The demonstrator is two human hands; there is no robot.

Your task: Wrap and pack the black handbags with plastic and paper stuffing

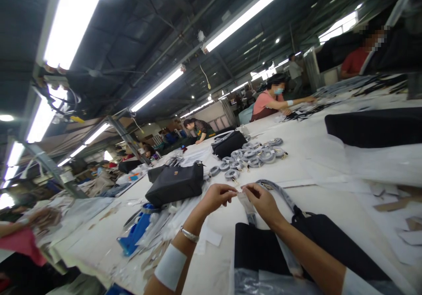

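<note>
Both my hands are raised over a black handbag (260,244) lying on the white table, its lower part under clear plastic. My right hand (262,202) pinches a translucent whitish strip (245,205) that hangs down towards the bag's wrapped handle. Thumb and fingers of my left hand (218,197) are pressed together beside the strip's upper end; what lies between them is too small to make out. The bag's other wrapped handle (283,194) arches up behind my right hand.
Coiled grey straps (253,154) with gold clasps lie beyond my hands. A dark finished bag (178,183), a blue tape dispenser (136,233) and plastic sheets are at left. Paper scraps (395,207) and a black panel (376,128) are at right. Co-workers stand along the tables.
</note>
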